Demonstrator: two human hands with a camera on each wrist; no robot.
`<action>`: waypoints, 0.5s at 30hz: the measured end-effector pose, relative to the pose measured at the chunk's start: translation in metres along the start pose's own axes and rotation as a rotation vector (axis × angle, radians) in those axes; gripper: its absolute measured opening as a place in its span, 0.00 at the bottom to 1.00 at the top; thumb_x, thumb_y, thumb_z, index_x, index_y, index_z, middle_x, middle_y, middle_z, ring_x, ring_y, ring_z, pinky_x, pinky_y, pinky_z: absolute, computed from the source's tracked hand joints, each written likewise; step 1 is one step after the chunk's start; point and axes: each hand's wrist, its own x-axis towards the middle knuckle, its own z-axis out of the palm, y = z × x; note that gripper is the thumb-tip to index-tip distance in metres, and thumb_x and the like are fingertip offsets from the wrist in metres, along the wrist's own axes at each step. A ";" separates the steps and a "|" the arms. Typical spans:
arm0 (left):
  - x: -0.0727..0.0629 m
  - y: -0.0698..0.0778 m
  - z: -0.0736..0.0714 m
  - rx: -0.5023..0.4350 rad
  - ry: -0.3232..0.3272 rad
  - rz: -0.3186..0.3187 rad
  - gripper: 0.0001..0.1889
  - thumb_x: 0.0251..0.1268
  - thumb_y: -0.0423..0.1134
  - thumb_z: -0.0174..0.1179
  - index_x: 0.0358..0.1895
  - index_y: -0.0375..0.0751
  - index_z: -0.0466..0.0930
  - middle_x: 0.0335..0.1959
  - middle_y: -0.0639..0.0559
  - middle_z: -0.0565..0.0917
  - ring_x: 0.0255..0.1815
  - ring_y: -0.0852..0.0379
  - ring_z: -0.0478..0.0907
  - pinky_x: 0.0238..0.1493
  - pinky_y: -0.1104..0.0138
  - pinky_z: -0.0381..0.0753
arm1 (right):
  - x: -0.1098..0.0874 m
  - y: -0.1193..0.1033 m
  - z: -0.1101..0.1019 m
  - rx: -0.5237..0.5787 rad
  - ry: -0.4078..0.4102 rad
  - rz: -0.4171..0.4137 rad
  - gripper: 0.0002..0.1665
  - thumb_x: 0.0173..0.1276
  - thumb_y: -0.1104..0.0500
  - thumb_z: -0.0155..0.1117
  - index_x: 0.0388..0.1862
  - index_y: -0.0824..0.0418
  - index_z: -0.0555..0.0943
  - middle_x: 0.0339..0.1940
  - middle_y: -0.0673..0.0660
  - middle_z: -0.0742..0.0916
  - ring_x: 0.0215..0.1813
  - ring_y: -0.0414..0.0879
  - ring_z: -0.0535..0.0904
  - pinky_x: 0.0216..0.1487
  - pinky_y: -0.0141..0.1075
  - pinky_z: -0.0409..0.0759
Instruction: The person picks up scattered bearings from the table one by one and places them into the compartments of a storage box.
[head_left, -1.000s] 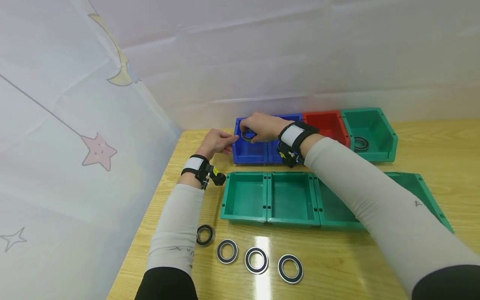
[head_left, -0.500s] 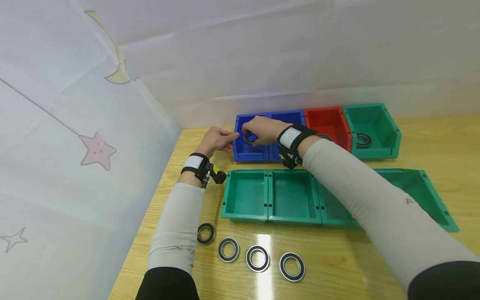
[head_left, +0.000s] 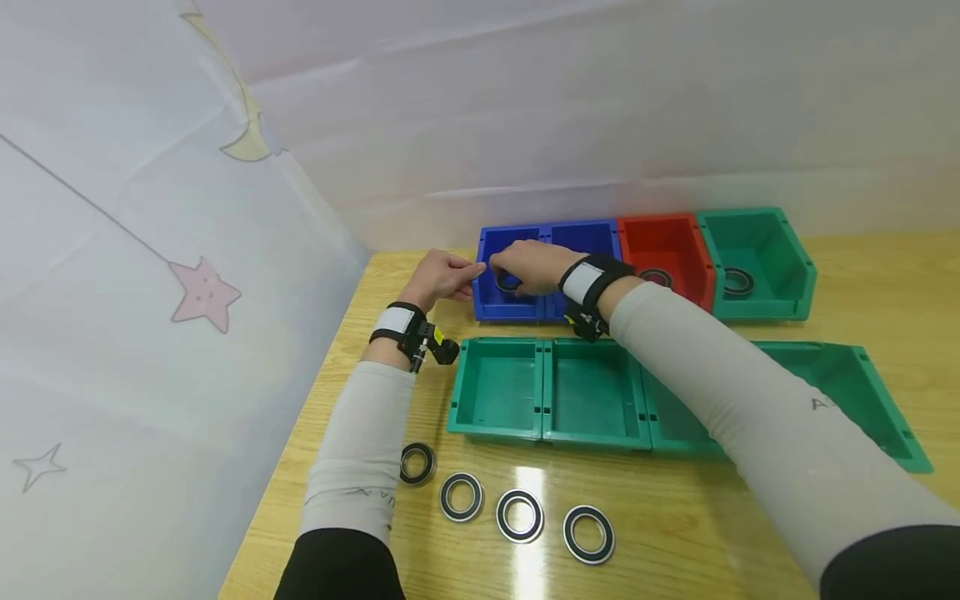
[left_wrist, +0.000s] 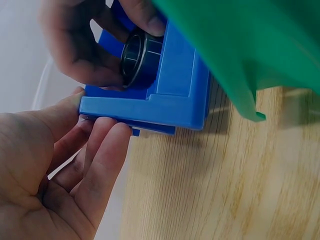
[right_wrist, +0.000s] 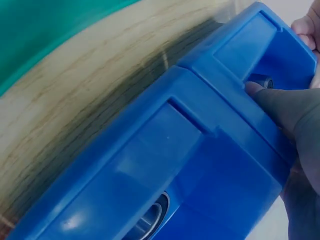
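Note:
My right hand point(head_left: 536, 265) reaches into the leftmost blue bin point(head_left: 512, 312) and holds a black-sealed ball bearing point(head_left: 507, 283) between thumb and fingers. In the left wrist view this bearing point(left_wrist: 142, 62) stands tilted on edge inside the bin. At the bin's left side my left hand point(head_left: 444, 277) pinches the wall, thumb along its top edge and fingers curled beneath. The right wrist view has another bearing point(right_wrist: 161, 210) lying in the second blue bin point(right_wrist: 220, 175). The right fingertips are partly hidden in the head view.
A red bin point(head_left: 667, 237) and a green bin point(head_left: 765, 242), each with a bearing, continue the back row. In front runs a row of green bins point(head_left: 495, 435), partly under my right forearm. Several bearings point(head_left: 520, 516) lie along the table's near side.
My right hand has lowered the bearing deeper into the leftmost blue bin. The left hand keeps its grip on the bin wall. The head view has shifted slightly.

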 end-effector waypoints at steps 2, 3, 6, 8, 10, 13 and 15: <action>0.000 0.000 0.001 -0.001 0.001 -0.004 0.20 0.70 0.48 0.61 0.55 0.38 0.85 0.29 0.47 0.84 0.26 0.58 0.84 0.50 0.53 0.87 | -0.001 0.000 0.001 -0.009 -0.003 -0.008 0.25 0.61 0.64 0.73 0.57 0.61 0.79 0.53 0.58 0.86 0.56 0.53 0.82 0.59 0.46 0.82; 0.001 0.000 0.002 -0.004 0.002 -0.007 0.20 0.70 0.48 0.61 0.55 0.38 0.85 0.29 0.47 0.84 0.25 0.58 0.83 0.51 0.52 0.86 | -0.001 -0.001 0.002 -0.014 -0.004 -0.013 0.25 0.61 0.64 0.73 0.57 0.61 0.78 0.53 0.59 0.86 0.56 0.53 0.82 0.59 0.46 0.82; 0.001 0.000 0.003 -0.002 0.003 -0.012 0.20 0.70 0.48 0.61 0.55 0.38 0.85 0.30 0.47 0.84 0.25 0.58 0.83 0.51 0.52 0.86 | -0.002 0.000 0.005 -0.028 -0.004 -0.022 0.25 0.61 0.65 0.73 0.57 0.61 0.78 0.53 0.59 0.86 0.56 0.54 0.82 0.60 0.46 0.82; 0.001 0.001 0.004 0.006 0.002 -0.012 0.20 0.70 0.49 0.61 0.55 0.38 0.85 0.31 0.46 0.85 0.26 0.58 0.84 0.51 0.53 0.86 | -0.002 0.001 0.007 -0.031 -0.002 -0.025 0.24 0.61 0.65 0.73 0.57 0.61 0.79 0.52 0.59 0.86 0.56 0.54 0.82 0.59 0.46 0.82; 0.001 0.002 0.005 0.010 -0.001 -0.009 0.21 0.70 0.49 0.61 0.56 0.38 0.84 0.33 0.44 0.86 0.28 0.57 0.85 0.50 0.54 0.87 | -0.002 0.002 0.008 -0.031 0.002 -0.028 0.23 0.61 0.65 0.73 0.56 0.61 0.79 0.51 0.59 0.86 0.55 0.54 0.82 0.59 0.46 0.82; 0.000 0.003 0.004 0.009 -0.005 -0.004 0.20 0.70 0.49 0.61 0.55 0.38 0.85 0.33 0.44 0.86 0.29 0.56 0.86 0.49 0.56 0.88 | -0.002 0.003 0.010 -0.031 0.006 -0.035 0.22 0.61 0.65 0.72 0.55 0.61 0.79 0.50 0.59 0.87 0.54 0.54 0.83 0.59 0.46 0.82; -0.001 0.004 0.004 0.006 -0.004 -0.001 0.20 0.70 0.48 0.61 0.55 0.38 0.85 0.33 0.43 0.86 0.29 0.56 0.86 0.47 0.58 0.88 | -0.001 0.004 0.010 -0.035 0.007 -0.039 0.22 0.61 0.66 0.72 0.55 0.61 0.79 0.49 0.59 0.87 0.54 0.54 0.83 0.59 0.46 0.82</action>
